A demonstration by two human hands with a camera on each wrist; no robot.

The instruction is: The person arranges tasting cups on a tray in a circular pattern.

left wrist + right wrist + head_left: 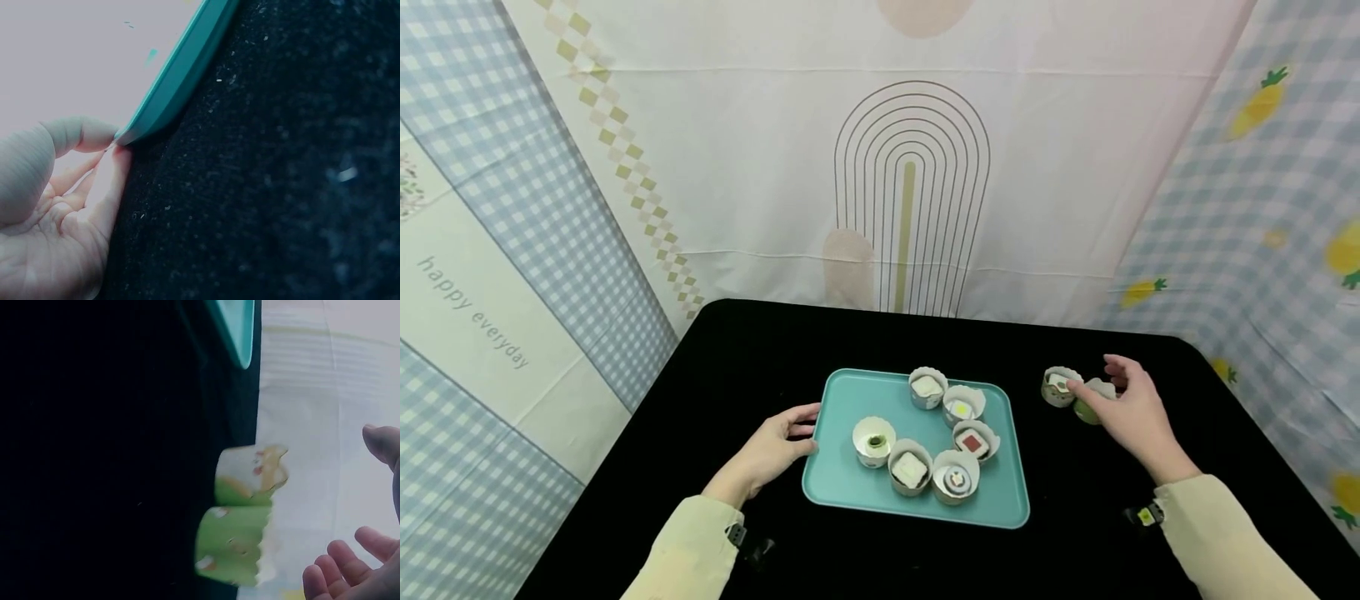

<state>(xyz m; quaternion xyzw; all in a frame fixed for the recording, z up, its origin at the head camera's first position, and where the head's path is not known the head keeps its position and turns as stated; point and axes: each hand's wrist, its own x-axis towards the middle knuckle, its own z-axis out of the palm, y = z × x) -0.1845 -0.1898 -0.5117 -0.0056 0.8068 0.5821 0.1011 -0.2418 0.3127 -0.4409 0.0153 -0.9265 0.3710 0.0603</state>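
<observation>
A teal tray lies on the black table, carrying several paper baking cups, among them one with a red-topped piece. My left hand pinches the tray's left rim; in the left wrist view, the thumb and a finger meet at the tray's edge. Right of the tray stand two more cups side by side: a pale one with a cartoon animal and a green one. Over them hovers my right hand, fingers spread and relaxed, partly hiding the green cup in the head view.
The black table has rounded far corners. A white patterned cloth hangs behind it, with blue checked cloths at both sides. Small dark devices are strapped at both wrists, the right one near the sleeve cuff.
</observation>
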